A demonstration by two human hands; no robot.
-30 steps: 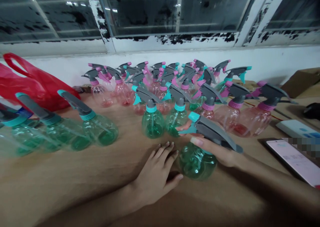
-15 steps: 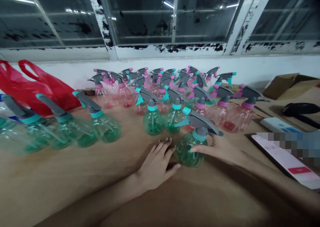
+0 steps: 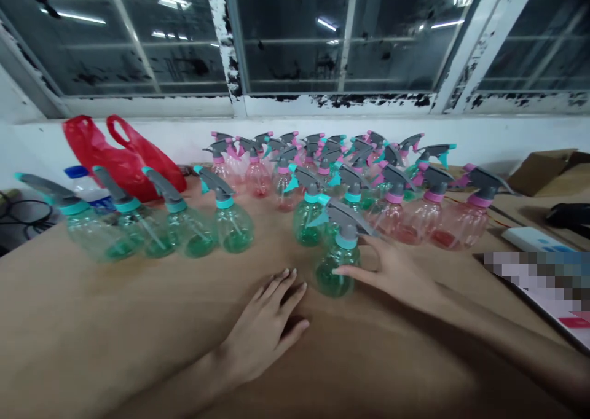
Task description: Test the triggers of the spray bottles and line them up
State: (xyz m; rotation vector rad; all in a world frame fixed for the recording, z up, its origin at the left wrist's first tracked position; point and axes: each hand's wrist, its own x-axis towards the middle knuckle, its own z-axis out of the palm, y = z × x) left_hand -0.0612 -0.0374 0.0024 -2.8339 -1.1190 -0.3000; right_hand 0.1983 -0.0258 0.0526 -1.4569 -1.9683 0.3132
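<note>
My right hand (image 3: 391, 268) is wrapped round the body of a green spray bottle (image 3: 335, 271) with a turquoise collar and a grey trigger head. The thumb lies across its near side; the other fingers are hidden behind it. Left of that bottle, my left hand (image 3: 265, 324) lies palm down on the table with its fingers apart, holding nothing. Just behind the held bottle stands another green spray bottle (image 3: 310, 219). Several pink spray bottles, among them one with pink liquid (image 3: 454, 225), stand behind and to the right.
A row of several green spray bottles (image 3: 234, 228) runs along the left of the wooden table (image 3: 138, 321). Behind it are a red plastic bag (image 3: 147, 173) and a blue-capped bottle (image 3: 90, 188). On the right lie a cardboard box (image 3: 544, 173) and a tablet-like device (image 3: 574, 324).
The view has swung left, so the scene sits further right. My right hand keeps hold of the green spray bottle; my left hand is now further from it.
</note>
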